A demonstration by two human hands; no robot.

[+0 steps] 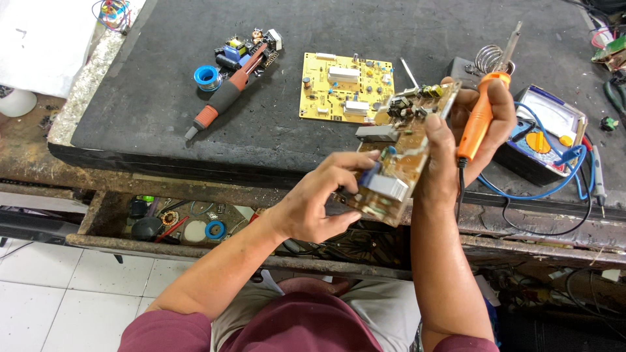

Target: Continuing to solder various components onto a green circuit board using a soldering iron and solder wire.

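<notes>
In the middle of the frame a brown circuit board (399,153) is held up above the near edge of the black mat (163,111), tilted, its parts facing the camera. The left hand (319,202) pinches the board's lower end, thumb and fingers closed on a blue part there. The right hand (473,124) grips the board's upper right edge and also clasps an orange soldering iron (481,114), whose metal tip points to the upper right. Its dark cord hangs below the hand. Behind, a yellow circuit board (345,88) lies flat on the mat. At the upper left lie a desoldering pump (225,98) and a blue solder spool (207,77). At the right edge sits a meter (548,130) with blue leads.
</notes>
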